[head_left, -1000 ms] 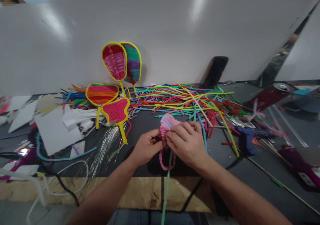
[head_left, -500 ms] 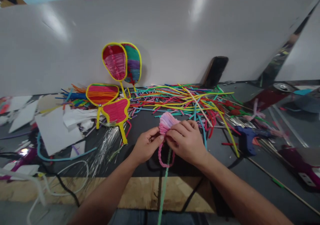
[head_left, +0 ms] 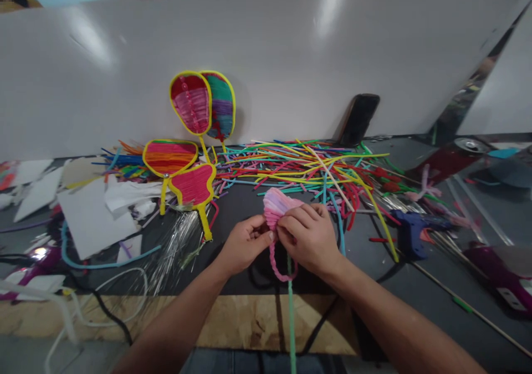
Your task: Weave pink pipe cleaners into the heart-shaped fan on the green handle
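Both of my hands hold a ribbed pink and lilac pipe-cleaner piece (head_left: 280,203) above the dark table. My left hand (head_left: 245,244) pinches its lower left edge between thumb and fingers. Curled over its right side, my right hand (head_left: 311,232) grips it, with the fingertips partly hidden. A twisted pink pipe-cleaner loop (head_left: 279,271) hangs below the piece between my hands. From there a light green pipe cleaner (head_left: 291,318) runs down toward my lap; its upper end is hidden by my right hand.
A pile of coloured pipe cleaners (head_left: 282,166) lies behind my hands. Yellow-edged fans (head_left: 190,102) stand to the left. A phone (head_left: 359,119) leans on the white board. Right are a blue glue gun (head_left: 411,232) and a can (head_left: 453,158); white paper (head_left: 97,219) lies left.
The hanging pink loop and the green pipe cleaner have swung to the right. The ribbed piece has turned slightly, and both hands keep their grip with little movement.
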Demonstrator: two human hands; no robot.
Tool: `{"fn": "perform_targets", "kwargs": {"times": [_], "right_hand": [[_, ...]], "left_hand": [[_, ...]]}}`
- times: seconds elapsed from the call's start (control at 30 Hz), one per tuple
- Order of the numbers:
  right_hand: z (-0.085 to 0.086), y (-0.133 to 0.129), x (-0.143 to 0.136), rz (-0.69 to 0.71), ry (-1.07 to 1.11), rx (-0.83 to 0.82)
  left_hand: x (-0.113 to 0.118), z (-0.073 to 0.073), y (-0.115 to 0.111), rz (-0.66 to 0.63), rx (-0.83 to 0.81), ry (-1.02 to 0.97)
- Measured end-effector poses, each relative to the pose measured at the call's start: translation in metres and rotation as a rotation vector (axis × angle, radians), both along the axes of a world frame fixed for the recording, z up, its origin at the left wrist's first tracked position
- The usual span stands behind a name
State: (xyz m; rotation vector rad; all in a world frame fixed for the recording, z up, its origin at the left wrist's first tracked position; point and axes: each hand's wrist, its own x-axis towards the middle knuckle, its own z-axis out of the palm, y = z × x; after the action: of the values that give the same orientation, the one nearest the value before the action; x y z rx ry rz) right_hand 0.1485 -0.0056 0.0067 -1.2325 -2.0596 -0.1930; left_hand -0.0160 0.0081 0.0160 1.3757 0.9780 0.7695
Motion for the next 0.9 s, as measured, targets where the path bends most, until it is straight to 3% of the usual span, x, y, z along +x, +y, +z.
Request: {"fn": "perform_targets", "kwargs": {"times": [0.23,0.47,0.67,0.77,0.9], "right_hand": [[-0.001,0.007,0.012,0.075,0.217,-0.200],[-0.020,0.022,0.021,0.026,0.541,-0.308],[-0.022,0.026,0.021,0.162,0.862,-0.710],[-0.020,0.026,0.021,0.165,0.899,-0.723],[-0.018,0.026,0.023,0.121,0.901,-0.699]], "left_hand": [[-0.001,-0.005,0.007,0.080,-0.089,-0.094],[-0.008,-0.010,0.014,0.153,-0.136,-0.213],[-0.011,-0.009,0.015,0.235,-0.154,-0.295],[-0.010,-0.009,0.016,0.278,-0.099,-0.219],[-0.012,-0.007,0.018,0.238,-0.101,-0.163]]}}
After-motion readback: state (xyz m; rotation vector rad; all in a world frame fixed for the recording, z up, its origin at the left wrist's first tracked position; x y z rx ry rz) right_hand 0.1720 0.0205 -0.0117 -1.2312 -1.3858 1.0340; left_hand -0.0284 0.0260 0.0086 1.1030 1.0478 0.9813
